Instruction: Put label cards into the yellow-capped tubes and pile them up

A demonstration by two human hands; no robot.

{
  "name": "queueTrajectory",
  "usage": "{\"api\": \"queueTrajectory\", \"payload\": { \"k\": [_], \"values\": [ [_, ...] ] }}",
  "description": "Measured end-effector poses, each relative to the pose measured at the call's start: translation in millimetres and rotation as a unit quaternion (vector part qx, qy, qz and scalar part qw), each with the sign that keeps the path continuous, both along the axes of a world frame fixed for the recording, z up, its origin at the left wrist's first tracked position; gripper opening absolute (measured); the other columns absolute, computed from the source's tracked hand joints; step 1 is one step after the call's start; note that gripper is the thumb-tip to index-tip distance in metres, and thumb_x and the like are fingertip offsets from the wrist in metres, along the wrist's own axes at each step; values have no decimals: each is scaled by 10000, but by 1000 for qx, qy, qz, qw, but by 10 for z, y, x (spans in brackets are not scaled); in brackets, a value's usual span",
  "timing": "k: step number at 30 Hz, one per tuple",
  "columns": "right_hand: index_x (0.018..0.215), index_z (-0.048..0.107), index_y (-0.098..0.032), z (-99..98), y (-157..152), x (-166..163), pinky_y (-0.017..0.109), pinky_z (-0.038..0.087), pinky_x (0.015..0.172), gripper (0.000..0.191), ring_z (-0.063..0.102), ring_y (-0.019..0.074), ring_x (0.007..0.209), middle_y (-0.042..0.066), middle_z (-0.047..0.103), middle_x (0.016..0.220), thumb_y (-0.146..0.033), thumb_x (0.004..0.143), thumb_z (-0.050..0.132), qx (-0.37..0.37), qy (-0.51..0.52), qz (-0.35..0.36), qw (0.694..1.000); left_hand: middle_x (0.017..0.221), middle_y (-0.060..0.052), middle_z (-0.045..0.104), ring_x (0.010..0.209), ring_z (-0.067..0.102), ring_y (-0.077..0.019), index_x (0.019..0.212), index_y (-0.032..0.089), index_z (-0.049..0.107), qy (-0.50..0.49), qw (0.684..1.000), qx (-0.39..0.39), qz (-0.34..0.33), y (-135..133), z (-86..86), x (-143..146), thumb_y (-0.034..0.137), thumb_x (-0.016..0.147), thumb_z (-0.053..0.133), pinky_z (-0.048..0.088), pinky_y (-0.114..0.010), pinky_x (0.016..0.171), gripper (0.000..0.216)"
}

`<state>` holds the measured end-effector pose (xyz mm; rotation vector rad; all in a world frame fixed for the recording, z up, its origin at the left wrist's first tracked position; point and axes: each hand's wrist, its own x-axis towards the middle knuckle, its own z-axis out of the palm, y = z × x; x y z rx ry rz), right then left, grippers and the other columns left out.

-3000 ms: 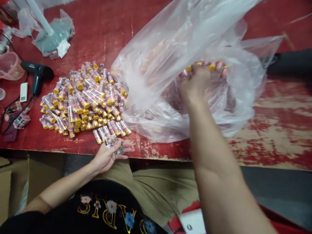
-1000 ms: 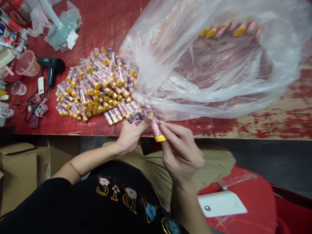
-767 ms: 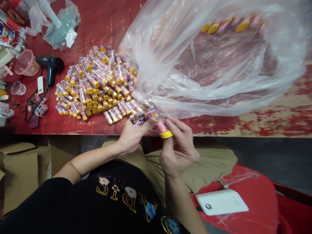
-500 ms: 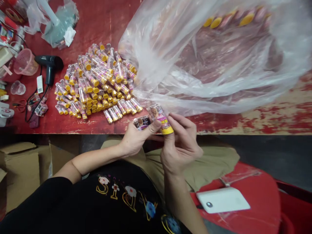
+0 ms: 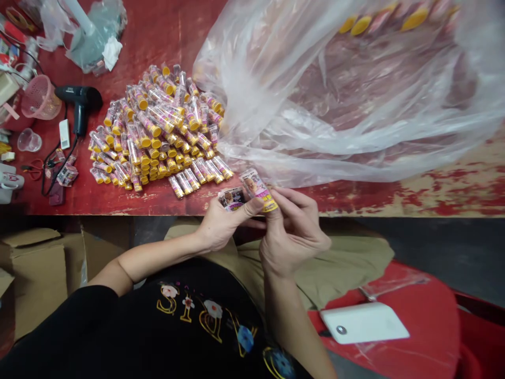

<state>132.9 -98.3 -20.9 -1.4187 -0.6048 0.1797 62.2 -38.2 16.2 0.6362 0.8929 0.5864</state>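
Note:
At the front edge of the red table (image 5: 165, 31), both my hands meet on one small tube (image 5: 257, 188) with a pink label and yellow cap. My right hand (image 5: 294, 234) pinches its capped end. My left hand (image 5: 223, 223) has its thumb on the tube and also grips a small stack of printed clear sleeves (image 5: 232, 198). Just behind my hands lies a pile of several such tubes (image 5: 158, 131). A big clear plastic bag (image 5: 347, 89) fills the right of the table, with more yellow-capped tubes (image 5: 379, 21) seen through it at the top.
A black heat gun (image 5: 79, 102), a pink basket (image 5: 39, 97), a clear cup (image 5: 29, 141) and cables lie at the table's left. Cardboard boxes (image 5: 31, 273) stand below left. A white phone (image 5: 365, 322) rests on a red stool (image 5: 426, 316) at my right.
My right hand came out of the bag with one tube and joined my left at the table edge. Over the last second the tube has slid further into the sleeve.

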Motion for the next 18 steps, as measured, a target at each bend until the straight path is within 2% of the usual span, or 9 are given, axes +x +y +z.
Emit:
{"api": "queueTrajectory", "payload": {
  "k": [6,13,15,18],
  "values": [
    [1035,844,-257,-96,50,14,377,621,887,157,732,190,954,51,768,1016,-249,886,797,-8,27,12,1000,931,-80,766,862,743,-227,913,132,714,8,1000,-12,7,31,-94,-14,576,469,993,654,-392,779,687],
    [1028,846,-273,-164,83,3,351,611,875,164,732,176,955,38,778,1009,-229,875,805,3,53,27,998,997,-99,763,971,751,-267,980,127,707,0,1000,-22,8,52,-204,-10,530,519,997,652,-392,813,677],
    [1032,847,-262,-229,98,68,357,609,891,161,735,182,966,47,779,1015,-241,880,798,-2,55,24,998,1033,-114,767,993,753,-270,1020,123,705,-5,1000,-27,6,74,-233,-58,518,587,979,645,-404,850,647],
    [1024,850,-243,-375,134,249,363,604,893,164,732,191,949,62,777,1001,-278,871,803,-19,43,-8,999,1043,-142,772,984,759,-250,1057,106,712,12,998,-55,9,123,-269,-214,496,790,871,623,-413,909,499]
  ]
}}
